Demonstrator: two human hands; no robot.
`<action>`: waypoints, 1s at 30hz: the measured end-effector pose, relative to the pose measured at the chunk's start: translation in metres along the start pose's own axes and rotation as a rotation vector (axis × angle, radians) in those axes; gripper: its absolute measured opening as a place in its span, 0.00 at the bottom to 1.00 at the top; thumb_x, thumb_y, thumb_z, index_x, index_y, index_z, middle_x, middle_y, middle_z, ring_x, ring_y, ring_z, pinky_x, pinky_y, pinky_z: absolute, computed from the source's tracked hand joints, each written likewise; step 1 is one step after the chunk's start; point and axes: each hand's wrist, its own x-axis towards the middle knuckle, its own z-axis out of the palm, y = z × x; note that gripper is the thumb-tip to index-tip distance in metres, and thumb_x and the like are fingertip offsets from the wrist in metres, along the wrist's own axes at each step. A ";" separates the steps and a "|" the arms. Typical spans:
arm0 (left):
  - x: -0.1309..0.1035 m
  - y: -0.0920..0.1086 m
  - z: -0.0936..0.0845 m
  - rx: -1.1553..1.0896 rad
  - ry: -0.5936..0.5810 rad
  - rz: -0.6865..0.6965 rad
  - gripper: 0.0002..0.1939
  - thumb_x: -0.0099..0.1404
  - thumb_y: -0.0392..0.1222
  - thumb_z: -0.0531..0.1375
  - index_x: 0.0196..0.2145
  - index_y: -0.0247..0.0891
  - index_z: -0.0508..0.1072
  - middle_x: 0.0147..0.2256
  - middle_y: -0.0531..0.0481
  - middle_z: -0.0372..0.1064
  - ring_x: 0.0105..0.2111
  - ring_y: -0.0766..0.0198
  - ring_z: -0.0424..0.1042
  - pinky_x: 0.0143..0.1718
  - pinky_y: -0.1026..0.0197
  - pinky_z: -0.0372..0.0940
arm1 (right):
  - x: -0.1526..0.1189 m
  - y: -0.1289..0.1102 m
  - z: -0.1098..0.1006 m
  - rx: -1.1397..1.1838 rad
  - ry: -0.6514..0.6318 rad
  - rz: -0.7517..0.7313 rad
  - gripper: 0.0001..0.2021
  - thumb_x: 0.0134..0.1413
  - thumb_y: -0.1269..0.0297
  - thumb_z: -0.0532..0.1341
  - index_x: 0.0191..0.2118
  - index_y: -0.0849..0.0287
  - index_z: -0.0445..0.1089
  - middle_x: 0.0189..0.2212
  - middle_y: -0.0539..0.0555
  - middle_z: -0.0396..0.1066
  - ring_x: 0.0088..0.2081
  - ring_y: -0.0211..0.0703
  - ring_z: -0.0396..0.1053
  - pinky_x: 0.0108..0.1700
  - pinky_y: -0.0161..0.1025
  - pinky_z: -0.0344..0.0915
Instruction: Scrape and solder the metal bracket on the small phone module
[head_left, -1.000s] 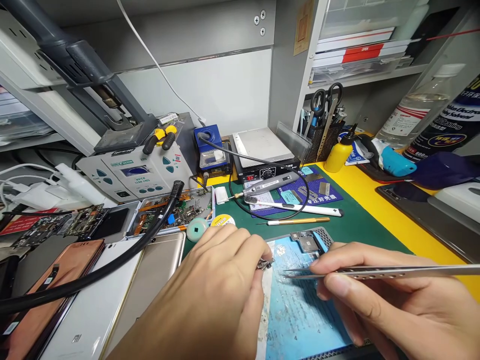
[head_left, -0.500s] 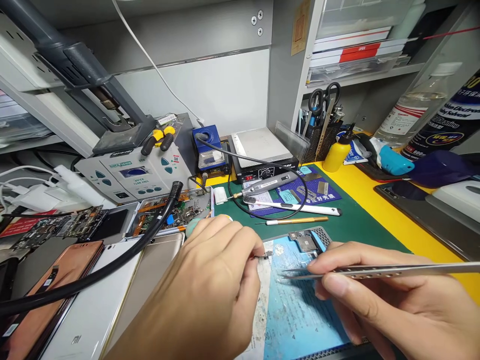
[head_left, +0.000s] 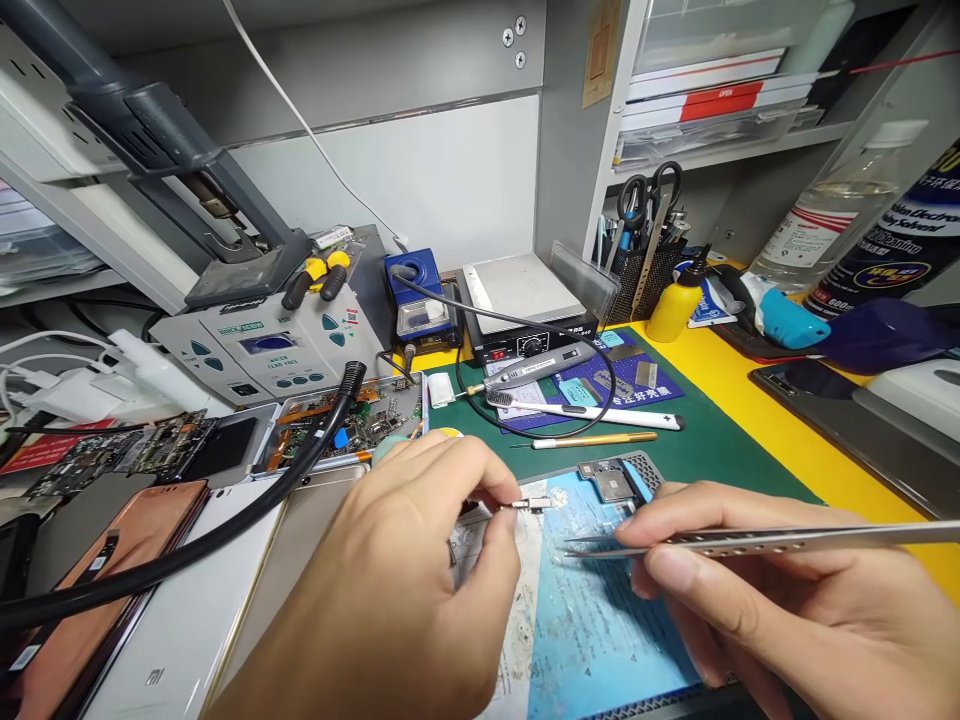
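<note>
Metal tweezers (head_left: 810, 541) sit clasped in the right hand (head_left: 810, 605) — the left hand (head_left: 420, 560) pinches a small part (head_left: 535, 504) (jutting from its grip).

Tweezers (head_left: 825, 541) in right hand (head_left: 780, 590); phones (head_left: 165, 630) left of left hand (head_left: 412, 560); scissors (head_left: 643, 212) in holder (head_left: 627, 285)

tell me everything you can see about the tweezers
The tweezers are slim, silver-grey and metal-looking, with a row of round holes along one arm and two fine, pointed tips, which stand slightly apart with nothing visible between them. They lie nearly level across the view, tips to the left, above the blue sheet; whether they touch it is unclear. The thumb and forefinger of the right hand grip them. Their rear end runs out of the picture.
</note>
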 end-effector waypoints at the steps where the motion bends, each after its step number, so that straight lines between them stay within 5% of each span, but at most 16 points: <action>1: 0.001 0.001 -0.001 -0.017 -0.002 -0.037 0.06 0.66 0.35 0.57 0.33 0.44 0.70 0.30 0.58 0.71 0.30 0.66 0.71 0.32 0.63 0.63 | 0.000 0.000 0.000 -0.002 0.000 0.003 0.04 0.63 0.55 0.67 0.41 0.39 0.81 0.16 0.45 0.72 0.10 0.34 0.59 0.08 0.30 0.56; 7: 0.005 0.006 -0.004 -0.130 -0.061 -0.189 0.06 0.64 0.39 0.58 0.30 0.46 0.71 0.26 0.60 0.72 0.24 0.67 0.70 0.23 0.64 0.60 | -0.002 0.002 -0.001 -0.005 0.001 -0.016 0.04 0.62 0.56 0.67 0.41 0.38 0.80 0.16 0.44 0.72 0.11 0.34 0.59 0.08 0.29 0.57; 15: 0.003 0.006 0.002 -0.220 -0.097 -0.319 0.05 0.64 0.42 0.59 0.38 0.47 0.75 0.34 0.56 0.76 0.35 0.62 0.79 0.23 0.64 0.62 | 0.002 0.003 0.000 -0.003 -0.037 0.001 0.05 0.63 0.56 0.66 0.43 0.38 0.81 0.18 0.44 0.72 0.12 0.35 0.62 0.08 0.28 0.58; 22: 0.003 0.005 0.003 -0.180 -0.064 -0.159 0.06 0.64 0.36 0.57 0.36 0.45 0.73 0.33 0.56 0.74 0.34 0.62 0.75 0.37 0.59 0.68 | 0.001 0.003 -0.002 0.018 -0.042 0.056 0.06 0.61 0.55 0.67 0.43 0.42 0.81 0.18 0.46 0.72 0.12 0.36 0.62 0.09 0.29 0.58; 30: 0.001 0.002 0.008 -0.003 -0.063 0.083 0.08 0.64 0.30 0.56 0.33 0.40 0.71 0.31 0.53 0.69 0.35 0.60 0.68 0.43 0.53 0.63 | -0.002 0.002 -0.002 0.027 -0.035 0.036 0.05 0.62 0.56 0.68 0.42 0.42 0.81 0.17 0.45 0.71 0.12 0.34 0.60 0.09 0.28 0.56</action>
